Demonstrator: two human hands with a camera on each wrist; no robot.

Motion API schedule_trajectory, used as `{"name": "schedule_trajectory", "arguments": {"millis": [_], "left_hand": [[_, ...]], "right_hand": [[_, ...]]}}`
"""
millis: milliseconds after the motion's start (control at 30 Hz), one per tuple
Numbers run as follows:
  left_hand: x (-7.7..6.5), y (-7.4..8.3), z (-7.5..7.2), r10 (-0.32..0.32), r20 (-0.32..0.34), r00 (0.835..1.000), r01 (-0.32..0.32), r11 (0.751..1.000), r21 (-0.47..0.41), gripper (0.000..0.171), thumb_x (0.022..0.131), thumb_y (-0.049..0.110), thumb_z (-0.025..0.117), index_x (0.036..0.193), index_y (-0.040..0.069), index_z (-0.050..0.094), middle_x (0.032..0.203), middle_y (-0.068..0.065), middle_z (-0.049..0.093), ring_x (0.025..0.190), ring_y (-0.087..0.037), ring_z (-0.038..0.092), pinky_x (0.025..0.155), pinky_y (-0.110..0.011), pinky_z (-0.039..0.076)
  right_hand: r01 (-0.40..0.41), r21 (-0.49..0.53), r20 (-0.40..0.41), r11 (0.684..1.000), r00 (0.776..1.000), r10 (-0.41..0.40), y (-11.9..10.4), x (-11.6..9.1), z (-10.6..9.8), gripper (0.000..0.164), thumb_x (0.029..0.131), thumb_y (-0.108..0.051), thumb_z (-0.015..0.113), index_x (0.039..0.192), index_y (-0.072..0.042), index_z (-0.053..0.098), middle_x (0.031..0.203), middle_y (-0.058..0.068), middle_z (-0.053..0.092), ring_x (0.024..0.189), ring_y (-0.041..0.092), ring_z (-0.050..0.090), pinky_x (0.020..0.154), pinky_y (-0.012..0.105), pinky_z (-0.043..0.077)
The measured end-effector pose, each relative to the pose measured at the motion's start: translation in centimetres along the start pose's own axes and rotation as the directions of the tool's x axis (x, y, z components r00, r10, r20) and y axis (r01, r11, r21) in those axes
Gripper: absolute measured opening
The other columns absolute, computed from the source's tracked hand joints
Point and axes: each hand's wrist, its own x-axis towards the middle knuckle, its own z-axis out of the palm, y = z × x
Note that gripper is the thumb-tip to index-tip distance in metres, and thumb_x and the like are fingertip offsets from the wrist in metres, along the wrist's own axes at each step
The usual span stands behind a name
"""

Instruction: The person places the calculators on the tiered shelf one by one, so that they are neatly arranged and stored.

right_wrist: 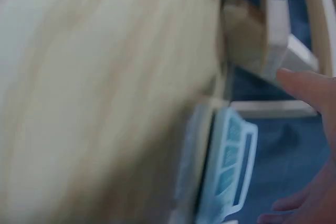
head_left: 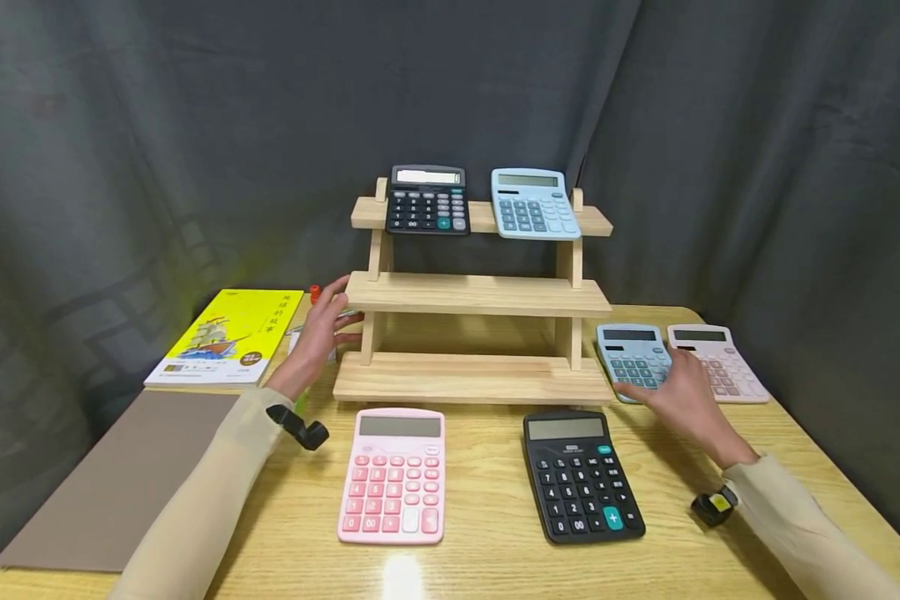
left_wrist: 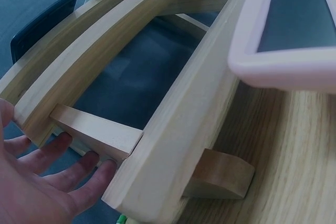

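Observation:
My left hand (head_left: pixel 317 337) is at the left side of a three-tier wooden stand (head_left: pixel 476 293). In the left wrist view, its extended fingers (left_wrist: pixel 68 177) lie along the stand's side upright (left_wrist: pixel 100 132). On the right, my right hand (head_left: pixel 686 404) reaches over a light blue calculator (head_left: pixel 630 348) lying on the table, overlapping it in the head view. The thumb (right_wrist: pixel 307 88) and fingers are spread wide apart, with nothing gripped between them. Beside that calculator lies a pale pink one (head_left: pixel 720 362), partly hidden by the hand.
A black calculator (head_left: pixel 427 200) and another light blue calculator (head_left: pixel 536 204) lean on the top tier. In front lie a pink calculator (head_left: pixel 392 475) and a larger black one (head_left: pixel 582 477). A yellow book (head_left: pixel 228 337) and brown board (head_left: pixel 120 479) are at left; dark curtains (head_left: pixel 450 83) stand behind.

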Motion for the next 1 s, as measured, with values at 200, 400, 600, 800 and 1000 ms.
{"name": "schedule_trajectory", "arguments": {"millis": [200, 400, 600, 800, 1000], "left_hand": [[0.0, 0.0, -0.1, -0.004, -0.008, 1.000, 0.005, 1.000, 0.014, 0.056, 0.110, 0.038, 0.035, 0.162, 0.021, 0.022, 0.158, -0.018, 0.035, 0.135, -0.043, 0.045, 0.108, -0.061, 0.038], [-0.1, 0.1, -0.1, -0.002, -0.009, 1.000, 0.002, 1.000, 0.017, 0.056, 0.110, 0.038, 0.034, 0.162, 0.020, 0.022, 0.158, -0.018, 0.035, 0.136, -0.042, 0.045, 0.109, -0.061, 0.037], [0.1, 0.0, 0.0, -0.009, -0.002, 1.000, 0.009, 1.000, 0.015, 0.056, 0.110, 0.038, 0.035, 0.162, 0.021, 0.022, 0.158, -0.018, 0.035, 0.135, -0.043, 0.045, 0.108, -0.059, 0.040], [0.1, 0.0, 0.1, -0.013, -0.008, 1.000, 0.013, 1.000, 0.002, 0.056, 0.110, 0.038, 0.036, 0.162, 0.021, 0.023, 0.158, -0.017, 0.035, 0.134, -0.043, 0.046, 0.107, -0.062, 0.038], [0.1, 0.0, 0.0, -0.011, -0.005, 1.000, 0.011, 1.000, 0.013, 0.056, 0.110, 0.038, 0.034, 0.162, 0.021, 0.022, 0.158, -0.018, 0.034, 0.136, -0.043, 0.045, 0.108, -0.061, 0.039]], "right_hand": [[-0.013, -0.042, 0.032, 0.999, 0.999, 0.015, 1.3, 0.3, 0.7, 0.120, 0.075, -0.049, 0.086, 0.149, 0.019, 0.020, 0.131, 0.047, 0.034, 0.113, 0.059, 0.038, 0.097, 0.075, 0.033], [-0.030, -0.083, 0.091, 0.996, 0.995, 0.037, 1.7, 0.7, 1.1, 0.124, 0.076, -0.052, 0.084, 0.149, 0.021, 0.015, 0.137, 0.051, 0.025, 0.119, 0.063, 0.031, 0.100, 0.077, 0.029], [-0.078, -0.132, 0.184, 0.988, 0.978, 0.102, 2.1, 0.9, 1.1, 0.121, 0.081, -0.056, 0.077, 0.142, 0.030, 0.017, 0.139, 0.053, 0.017, 0.122, 0.064, 0.025, 0.101, 0.076, 0.028], [-0.087, -0.166, 0.182, 0.982, 0.976, 0.117, 2.1, 1.3, 1.2, 0.119, 0.081, -0.054, 0.077, 0.139, 0.031, 0.020, 0.137, 0.053, 0.020, 0.121, 0.064, 0.027, 0.102, 0.075, 0.029], [-0.119, -0.166, 0.171, 0.979, 0.974, 0.148, 2.1, 1.5, 1.5, 0.119, 0.079, -0.054, 0.079, 0.139, 0.030, 0.022, 0.135, 0.052, 0.024, 0.119, 0.063, 0.030, 0.102, 0.074, 0.031]]}}
